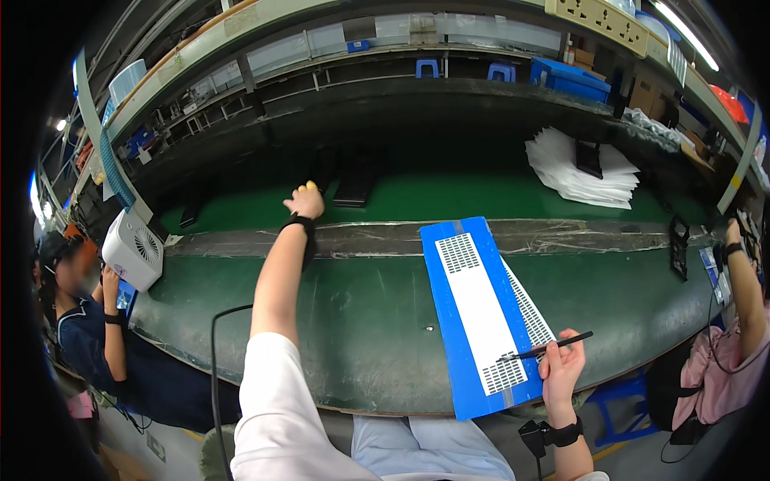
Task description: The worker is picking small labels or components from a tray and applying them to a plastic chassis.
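My left hand (pixel 305 200) is stretched far across the green work surface, fingers apart, with yellow covers on some fingertips. Just beyond its fingertips lies a dark flat part (pixel 324 167); whether they touch is unclear. To its right is another black rectangular part (pixel 358 186). In my right hand (pixel 559 365) is a pair of thin black tweezers (pixel 571 340), its tip over the lower rows of small black stickers on a white sheet (pixel 481 309). That sheet lies on a blue board (pixel 443 321). A second sticker sheet (pixel 525 301) sticks out from under the board's right side.
White sheets (pixel 561 172) are piled at the back right, with a black frame (pixel 589 159) on top. Another black frame (pixel 678 247) lies at the right. A white fan (pixel 133 250) stands at the left edge. People sit on both sides, and a grey strip (pixel 385 239) crosses the table.
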`<action>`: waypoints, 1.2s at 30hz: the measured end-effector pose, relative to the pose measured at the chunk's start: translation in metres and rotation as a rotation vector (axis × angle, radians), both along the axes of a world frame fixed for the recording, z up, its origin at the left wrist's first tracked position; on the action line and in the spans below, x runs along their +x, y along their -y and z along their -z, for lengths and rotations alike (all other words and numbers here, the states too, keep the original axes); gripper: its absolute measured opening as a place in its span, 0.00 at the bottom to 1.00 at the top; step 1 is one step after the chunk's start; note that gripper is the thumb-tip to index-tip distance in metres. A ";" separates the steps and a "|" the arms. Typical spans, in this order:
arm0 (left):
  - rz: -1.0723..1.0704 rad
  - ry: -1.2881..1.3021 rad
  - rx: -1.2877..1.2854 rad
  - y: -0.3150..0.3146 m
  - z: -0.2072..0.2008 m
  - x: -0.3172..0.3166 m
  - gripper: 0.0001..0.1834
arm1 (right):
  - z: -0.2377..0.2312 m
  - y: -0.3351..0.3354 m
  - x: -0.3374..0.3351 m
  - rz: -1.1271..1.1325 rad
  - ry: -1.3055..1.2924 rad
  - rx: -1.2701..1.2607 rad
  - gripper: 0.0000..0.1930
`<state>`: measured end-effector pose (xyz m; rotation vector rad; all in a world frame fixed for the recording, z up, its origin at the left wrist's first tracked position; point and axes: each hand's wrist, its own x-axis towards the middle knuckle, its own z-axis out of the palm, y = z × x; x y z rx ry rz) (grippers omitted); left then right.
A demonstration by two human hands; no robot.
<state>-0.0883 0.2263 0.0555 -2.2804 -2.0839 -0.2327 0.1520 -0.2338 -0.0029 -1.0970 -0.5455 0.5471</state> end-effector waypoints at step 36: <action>0.546 -0.141 -0.343 0.317 -0.016 -0.049 0.49 | 0.007 0.001 0.003 -0.046 0.088 0.072 0.11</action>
